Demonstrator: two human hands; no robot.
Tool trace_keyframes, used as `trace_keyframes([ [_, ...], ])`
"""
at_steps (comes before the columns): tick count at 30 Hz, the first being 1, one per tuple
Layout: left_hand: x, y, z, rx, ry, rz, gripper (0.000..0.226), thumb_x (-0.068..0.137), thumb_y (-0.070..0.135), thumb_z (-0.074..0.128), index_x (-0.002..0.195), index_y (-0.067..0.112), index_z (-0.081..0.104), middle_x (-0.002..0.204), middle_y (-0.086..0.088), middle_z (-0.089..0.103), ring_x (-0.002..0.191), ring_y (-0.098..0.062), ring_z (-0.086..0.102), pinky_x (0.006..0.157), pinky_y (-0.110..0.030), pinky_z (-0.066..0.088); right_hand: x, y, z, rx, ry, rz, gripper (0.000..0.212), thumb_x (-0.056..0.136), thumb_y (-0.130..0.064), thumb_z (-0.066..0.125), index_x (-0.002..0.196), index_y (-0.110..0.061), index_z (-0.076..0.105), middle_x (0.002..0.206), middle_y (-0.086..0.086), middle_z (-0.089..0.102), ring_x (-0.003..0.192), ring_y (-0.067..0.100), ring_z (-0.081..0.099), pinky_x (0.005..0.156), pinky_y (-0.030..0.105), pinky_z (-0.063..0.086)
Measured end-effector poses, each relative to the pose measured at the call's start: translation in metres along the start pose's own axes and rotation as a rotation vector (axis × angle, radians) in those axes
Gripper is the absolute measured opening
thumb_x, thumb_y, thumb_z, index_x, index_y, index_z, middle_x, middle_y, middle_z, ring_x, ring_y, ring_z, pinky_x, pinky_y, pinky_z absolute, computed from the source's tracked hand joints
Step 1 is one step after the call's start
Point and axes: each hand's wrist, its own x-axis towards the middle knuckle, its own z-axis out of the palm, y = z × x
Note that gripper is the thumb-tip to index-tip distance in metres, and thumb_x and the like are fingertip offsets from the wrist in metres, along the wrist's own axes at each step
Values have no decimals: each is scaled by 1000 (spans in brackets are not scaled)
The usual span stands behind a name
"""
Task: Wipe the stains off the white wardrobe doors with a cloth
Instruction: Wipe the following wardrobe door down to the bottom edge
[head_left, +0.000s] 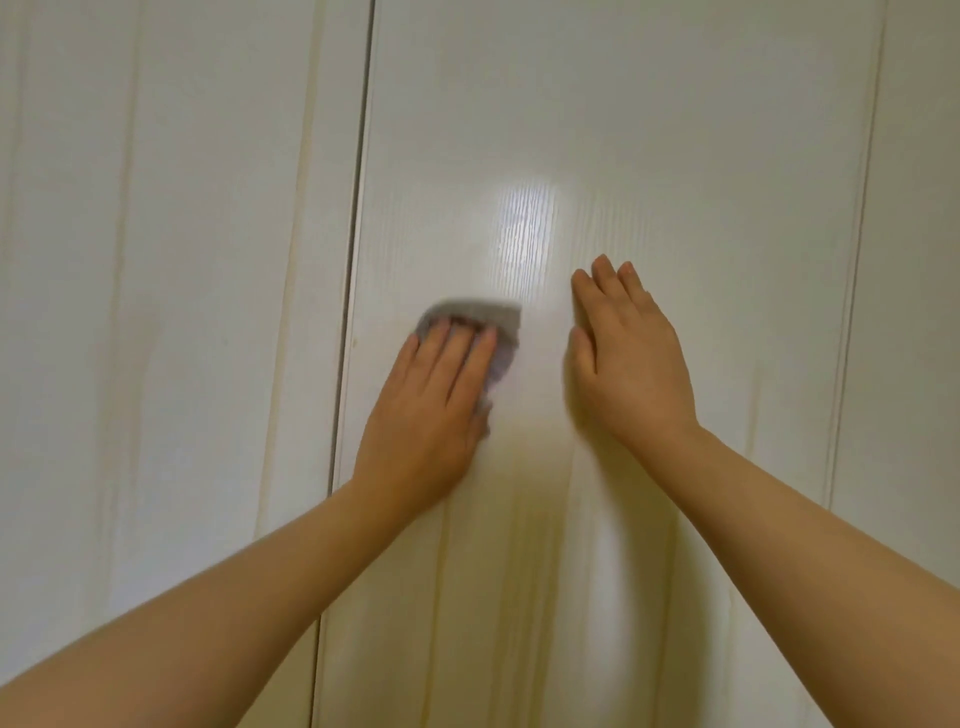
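**Doors.** The view faces two white wardrobe doors. The left door (182, 234) fills the left third of the frame. The right door (701, 130) fills the centre and right. A narrow dark vertical gap (357, 208) separates them, running from the top edge to the bottom edge, left of centre.

**Cloth.** The grey cloth (480, 312) lies flat against the right door, left of frame centre and just beside the gap. Its outline is blurred. Its upper edge and right side show past the fingers, and the hand covers the rest.

**Left grip.** The left grip (428, 410), a bare hand, rests on the cloth with the palm toward the door. The fingers are straight and close together, and they press the cloth against the panel without pinching it. The forearm enters from the lower left corner.

**Right grip.** The right grip (631, 374) lies flat on the bare surface of the right door, right of frame centre, near the cloth but apart from it. The fingers are straight, pressed together and pointing up. It holds nothing. The forearm enters from the lower right.

**Surface.** A bright glare patch (524, 223) sits on the right door above and between the two grips and shows a fine vertical grain. Yellowish areas lie below the grips. Whether these are stains or reflections cannot be told.
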Motion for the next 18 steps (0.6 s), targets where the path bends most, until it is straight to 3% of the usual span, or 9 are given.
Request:
trace_keyframes([
  [4, -63, -2, -8, 47, -122, 174, 56, 87, 29, 42, 136, 3, 36, 133, -21, 53, 128, -35, 37, 112, -44, 21, 0, 0, 1, -33, -28, 3, 51, 98, -17, 36, 146, -10, 23, 155, 8, 16, 144, 24, 7, 114, 31, 3],
  [9, 18, -9, -2, 90, 5, -83, 56, 91, 27, 37, 136, -6, 41, 136, -27, 47, 128, -42, 42, 112, -44, 17, -2, 1, 2, -37, -27, -9, 52, 98, -19, 35, 147, -12, 20, 155, 6, 13, 144, 21, 5, 113, 28, 0],
  [12, -18, 4, 3, 39, -20, -30, 57, 91, 28, 36, 138, -4, 34, 136, -28, 46, 130, -39, 32, 115, -44, 12, -2, 4, 4, -25, -15, -19, 52, 98, -18, 35, 147, -12, 20, 155, 5, 13, 144, 20, 4, 112, 26, -2],
  [16, -47, 2, -6, 57, -129, 170, 55, 89, 28, 41, 133, -4, 38, 129, -26, 54, 126, -39, 38, 112, -46, 21, -2, 7, 2, -6, -31, -33, 50, 99, -17, 32, 147, -13, 18, 156, 4, 10, 144, 20, 2, 111, 24, -5],
  [18, -5, -11, -9, 85, -121, 87, 57, 90, 28, 38, 134, -8, 43, 130, -29, 51, 124, -43, 44, 111, -48, 24, -2, 8, 0, 1, -34, -52, 49, 99, -15, 31, 147, -12, 20, 155, 6, 12, 144, 21, 4, 112, 25, -2],
])
